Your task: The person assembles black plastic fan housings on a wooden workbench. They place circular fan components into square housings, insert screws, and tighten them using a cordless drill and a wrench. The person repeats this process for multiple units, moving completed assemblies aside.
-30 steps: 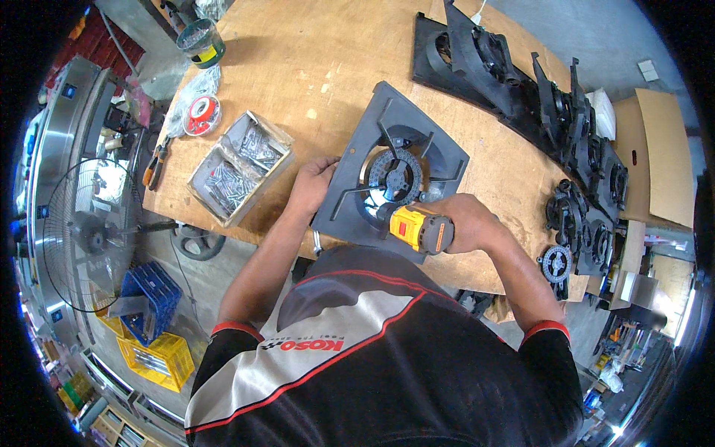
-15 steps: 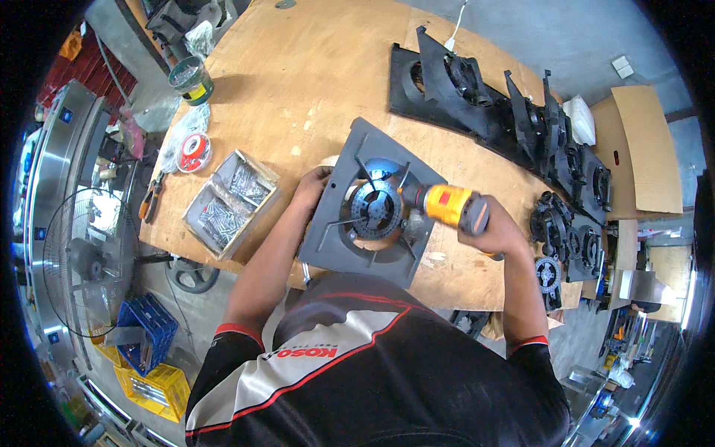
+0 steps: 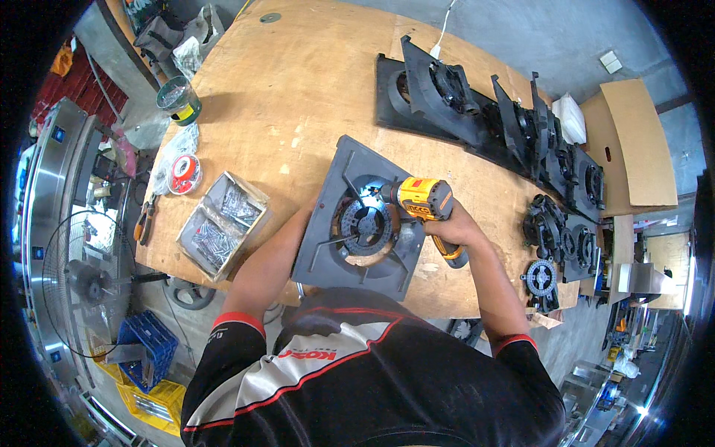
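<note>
A square black gas burner panel [image 3: 309,267] stands tilted in front of me, with raised ribs and a round opening. Inside the opening sits a dark burner ring [image 3: 385,232]. My right hand [image 3: 460,226] is closed around the grip of a yellow and black cordless drill [image 3: 421,195]. The drill's nose points left into the upper part of the opening, where a bright light falls on the metal. My left forearm [image 3: 267,262] reaches to the panel's left edge. The left hand is hidden behind the panel, so its fingers do not show.
Left on the wooden table [image 3: 261,112] are a divided box of screws [image 3: 257,223], a tape roll [image 3: 183,170], pliers [image 3: 145,222] and a green tub [image 3: 181,104]. More black panels [image 3: 417,119] line the far right edge, with loose burner parts [image 3: 539,277] nearer me and a cardboard box [image 3: 629,149].
The drill has moved left and swung, so its nose now reaches into the opening and its lower grip shows. My left hand has slipped out of sight behind the panel.
</note>
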`<state>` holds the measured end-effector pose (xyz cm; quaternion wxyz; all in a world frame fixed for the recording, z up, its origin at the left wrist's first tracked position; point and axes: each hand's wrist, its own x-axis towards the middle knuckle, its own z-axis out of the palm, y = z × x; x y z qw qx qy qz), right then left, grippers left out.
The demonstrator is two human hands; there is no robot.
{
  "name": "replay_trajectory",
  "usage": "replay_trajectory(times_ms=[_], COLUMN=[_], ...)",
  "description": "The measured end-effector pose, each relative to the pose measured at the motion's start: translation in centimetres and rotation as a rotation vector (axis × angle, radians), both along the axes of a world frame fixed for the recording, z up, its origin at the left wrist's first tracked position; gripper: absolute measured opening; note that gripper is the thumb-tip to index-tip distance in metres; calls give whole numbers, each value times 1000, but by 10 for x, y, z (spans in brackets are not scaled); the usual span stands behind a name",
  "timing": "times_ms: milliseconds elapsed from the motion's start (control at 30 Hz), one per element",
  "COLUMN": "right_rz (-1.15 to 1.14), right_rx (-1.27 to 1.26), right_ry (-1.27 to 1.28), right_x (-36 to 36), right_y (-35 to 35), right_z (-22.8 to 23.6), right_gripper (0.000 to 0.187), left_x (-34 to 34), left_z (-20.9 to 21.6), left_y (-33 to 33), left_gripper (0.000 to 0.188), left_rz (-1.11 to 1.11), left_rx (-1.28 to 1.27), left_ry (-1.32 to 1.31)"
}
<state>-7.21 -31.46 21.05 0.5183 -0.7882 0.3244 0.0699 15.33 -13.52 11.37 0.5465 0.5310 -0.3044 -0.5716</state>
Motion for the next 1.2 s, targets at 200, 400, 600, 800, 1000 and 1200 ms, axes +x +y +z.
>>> replay_trajectory(times_ms=[200, 400, 600, 800, 1000, 1200], right_rz=[-11, -1, 24, 41, 57, 71], right_rx=[52, 144, 99, 128, 93, 27], right_ry=[-4, 88, 105, 35, -1, 107], right_x=[9, 22, 23, 15, 11, 18], right_y=[1, -20, -23, -28, -29, -27], right_z=[8, 10, 10, -6, -15, -3], right_gripper=[57, 57, 59, 58, 60, 64], left_x=[-2, 1, 0, -3, -5, -5], left_z=[-1, 1, 3, 3, 3, 2], left_y=[6, 5, 3, 7, 7, 4], left_gripper=[31, 32, 33, 34, 34, 35], left_rz=[40, 53, 66, 76, 77, 77], left_rx=[4, 8, -2, -10, -13, -29], left_ry=[-18, -11, -27, -46, -64, -75])
